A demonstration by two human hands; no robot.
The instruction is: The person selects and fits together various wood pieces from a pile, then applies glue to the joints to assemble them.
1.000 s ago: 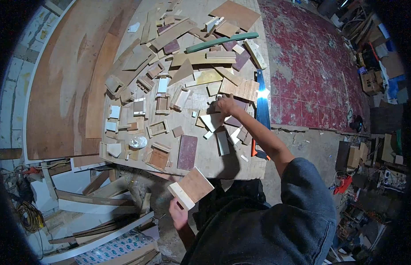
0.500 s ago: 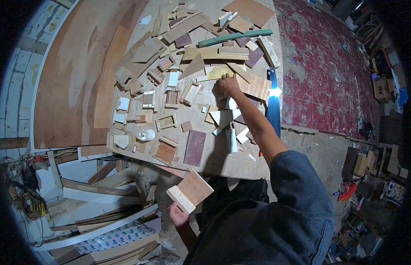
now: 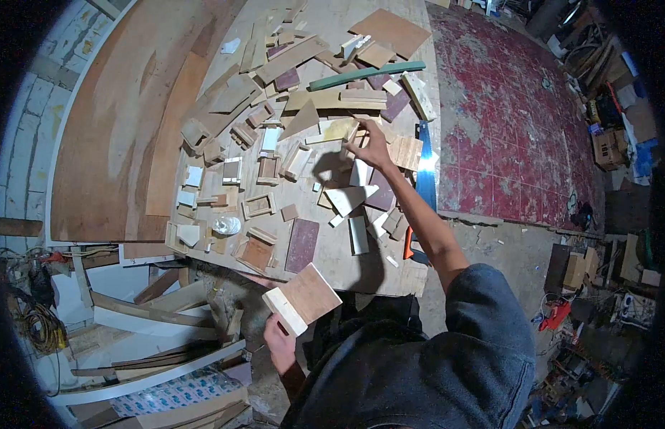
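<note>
My left hand [image 3: 279, 344] is closed on a small wooden assembly, a flat brown board [image 3: 312, 294] with a pale strip along one edge, held in front of the table's near edge. Over the workbench my right hand [image 3: 370, 145] pinches a small wooden piece [image 3: 351, 134] between thumb and fingers; its exact shape is partly hidden. Below that hand lie pale triangular offcuts [image 3: 351, 199] and a white strip [image 3: 358, 236]. A handsaw [image 3: 425, 168] with an orange and black handle lies right of my forearm.
Small wooden box frames [image 3: 258, 206] cover the left of the plywood table [image 3: 332, 275]. A plastic-looking clear container [image 3: 226, 226] and a maroon board [image 3: 302, 245] sit near its front. A green strip [image 3: 367, 75] and many offcuts lie farther back. Scrap boards [image 3: 153, 304] fill the lower left.
My right hand has lifted from the table and now holds a small wooden piece. My left hand keeps the board assembly at nearly the same spot. The view has shifted slightly.
</note>
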